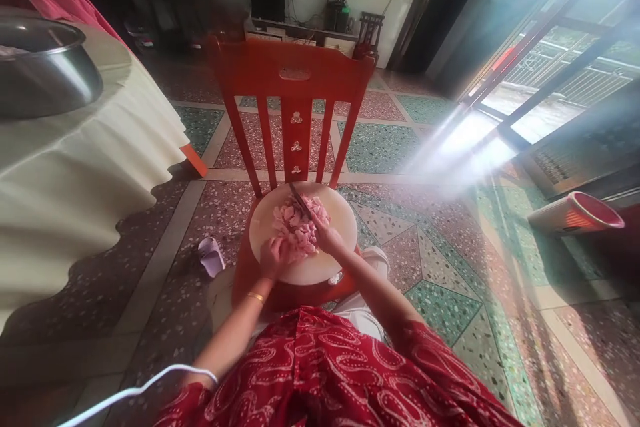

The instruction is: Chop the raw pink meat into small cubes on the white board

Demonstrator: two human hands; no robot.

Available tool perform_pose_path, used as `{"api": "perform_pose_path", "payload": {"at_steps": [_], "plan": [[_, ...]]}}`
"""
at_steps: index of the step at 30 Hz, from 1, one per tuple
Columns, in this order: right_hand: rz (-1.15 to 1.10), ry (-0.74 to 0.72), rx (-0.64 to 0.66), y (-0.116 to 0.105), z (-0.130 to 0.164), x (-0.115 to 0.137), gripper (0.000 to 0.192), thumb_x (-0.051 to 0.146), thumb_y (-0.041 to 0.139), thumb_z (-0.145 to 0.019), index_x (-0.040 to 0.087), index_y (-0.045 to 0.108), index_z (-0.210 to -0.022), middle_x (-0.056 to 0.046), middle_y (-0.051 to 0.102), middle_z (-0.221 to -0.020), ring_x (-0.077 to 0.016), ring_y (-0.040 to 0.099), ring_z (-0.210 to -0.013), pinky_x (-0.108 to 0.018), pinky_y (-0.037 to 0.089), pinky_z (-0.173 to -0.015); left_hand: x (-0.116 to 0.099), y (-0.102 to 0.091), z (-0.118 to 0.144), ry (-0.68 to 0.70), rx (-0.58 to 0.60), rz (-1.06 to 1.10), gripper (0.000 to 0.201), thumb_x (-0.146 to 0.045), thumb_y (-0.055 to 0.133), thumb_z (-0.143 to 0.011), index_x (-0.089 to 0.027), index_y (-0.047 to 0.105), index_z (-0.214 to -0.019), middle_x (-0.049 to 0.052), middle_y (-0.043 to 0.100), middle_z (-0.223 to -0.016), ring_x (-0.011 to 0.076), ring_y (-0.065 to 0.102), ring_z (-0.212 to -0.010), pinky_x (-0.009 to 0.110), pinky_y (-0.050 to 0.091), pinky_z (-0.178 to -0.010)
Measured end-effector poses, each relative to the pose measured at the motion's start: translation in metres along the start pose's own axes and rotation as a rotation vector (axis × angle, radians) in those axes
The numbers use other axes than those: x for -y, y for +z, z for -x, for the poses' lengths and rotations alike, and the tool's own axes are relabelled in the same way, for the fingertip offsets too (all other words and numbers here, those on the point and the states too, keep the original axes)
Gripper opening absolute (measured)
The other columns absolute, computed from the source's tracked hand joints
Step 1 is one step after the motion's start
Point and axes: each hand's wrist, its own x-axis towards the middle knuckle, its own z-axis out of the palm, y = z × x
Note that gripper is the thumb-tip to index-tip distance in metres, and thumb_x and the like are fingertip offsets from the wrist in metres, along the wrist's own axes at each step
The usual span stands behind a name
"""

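A round pale cutting board point(265, 223) rests on the seat of a red wooden chair point(295, 67). Chopped pink raw meat point(300, 230) is heaped in its middle. My right hand point(326, 235) is closed around the handle of a knife point(301, 201), whose dark blade points away and to the left over the pile. At the near left edge of the meat, my left hand point(274, 257) has its fingers curled against the pieces. Whether a piece is pinched in them is too small to make out.
On the left, a table with a cream cloth point(125, 147) carries a large metal pot point(50, 70). A lilac slipper point(211, 257) lies on the tiled floor. To the right, a bin point(575, 213) lies or leans near the wall. A white cable point(140, 387) crosses near my left arm.
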Motion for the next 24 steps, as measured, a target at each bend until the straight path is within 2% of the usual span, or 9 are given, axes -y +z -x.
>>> {"api": "perform_pose_path", "payload": {"at_steps": [2,4,8,11,13,15,17,21,24], "plan": [[0.053,0.016,0.1,0.005,0.008,-0.009,0.062,0.027,0.041,-0.091,0.027,0.016,-0.148,-0.011,0.067,-0.106,-0.0235,0.068,-0.081,-0.029,0.049,-0.068,-0.003,-0.003,-0.001,-0.004,0.003,0.0,0.026,-0.032,0.04,-0.088,-0.018,0.062,-0.092,0.008,0.062,-0.089,0.0215,0.057,-0.086,0.036,0.045,-0.08],[0.054,0.008,0.104,0.0,0.023,-0.021,0.062,0.03,0.041,-0.092,0.03,0.015,-0.148,-0.009,0.069,-0.099,-0.0228,0.068,-0.078,-0.027,0.048,-0.064,-0.006,-0.004,-0.003,0.002,0.011,0.01,0.025,-0.032,0.041,-0.088,-0.019,0.062,-0.091,0.008,0.062,-0.089,0.0217,0.057,-0.086,0.037,0.045,-0.081],[0.01,-0.042,-0.055,-0.024,0.038,-0.028,0.058,0.032,0.036,-0.094,0.034,0.014,-0.147,-0.005,0.066,-0.112,-0.0206,0.067,-0.083,-0.025,0.048,-0.067,-0.005,0.0,-0.003,0.016,0.017,0.017,0.025,-0.03,0.04,-0.089,-0.019,0.062,-0.091,0.008,0.063,-0.089,0.0212,0.057,-0.086,0.037,0.045,-0.082],[-0.01,-0.088,-0.188,-0.02,0.027,-0.02,0.058,0.03,0.031,-0.095,0.03,0.009,-0.148,-0.006,0.062,-0.12,-0.0199,0.065,-0.092,-0.026,0.048,-0.074,0.0,0.005,0.0,0.008,-0.025,0.019,0.025,-0.029,0.04,-0.089,-0.018,0.062,-0.094,0.009,0.062,-0.094,0.0213,0.056,-0.091,0.037,0.045,-0.085],[0.009,-0.053,-0.141,-0.006,0.019,-0.018,0.058,0.028,0.032,-0.095,0.026,0.011,-0.149,-0.008,0.063,-0.118,-0.0203,0.066,-0.09,-0.027,0.048,-0.074,0.002,0.006,0.002,0.004,-0.019,0.021,0.025,-0.029,0.04,-0.089,-0.018,0.062,-0.094,0.009,0.062,-0.094,0.0211,0.056,-0.091,0.036,0.045,-0.085],[0.034,0.002,-0.025,0.007,0.018,-0.021,0.057,0.027,0.035,-0.094,0.024,0.017,-0.148,-0.009,0.066,-0.112,-0.0212,0.067,-0.085,-0.028,0.049,-0.071,0.002,0.005,0.002,-0.007,-0.015,0.018,0.025,-0.03,0.04,-0.089,-0.018,0.062,-0.093,0.009,0.062,-0.093,0.021,0.056,-0.089,0.036,0.045,-0.083],[0.026,0.022,0.032,0.009,0.027,-0.028,0.055,0.029,0.037,-0.093,0.026,0.022,-0.147,-0.008,0.069,-0.106,-0.0215,0.068,-0.083,-0.027,0.049,-0.068,0.001,0.004,0.001,-0.015,-0.001,0.019,0.025,-0.031,0.04,-0.089,-0.018,0.061,-0.093,0.008,0.062,-0.091,0.0211,0.057,-0.088,0.036,0.045,-0.082],[-0.025,-0.041,-0.115,-0.008,0.049,-0.034,0.056,0.03,0.036,-0.094,0.031,0.018,-0.147,-0.004,0.068,-0.108,-0.0198,0.067,-0.086,-0.025,0.048,-0.071,-0.001,0.004,0.0,0.0,0.026,0.04,0.024,-0.031,0.04,-0.089,-0.019,0.061,-0.093,0.008,0.062,-0.093,0.0213,0.057,-0.09,0.037,0.045,-0.084],[-0.031,-0.038,-0.214,-0.006,0.048,-0.032,0.057,0.028,0.032,-0.095,0.028,0.013,-0.148,-0.005,0.067,-0.111,-0.0192,0.066,-0.09,-0.026,0.047,-0.075,-0.002,0.003,0.0,-0.01,-0.008,0.036,0.025,-0.03,0.04,-0.089,-0.019,0.062,-0.094,0.008,0.062,-0.096,0.0214,0.057,-0.093,0.037,0.045,-0.086]]}}
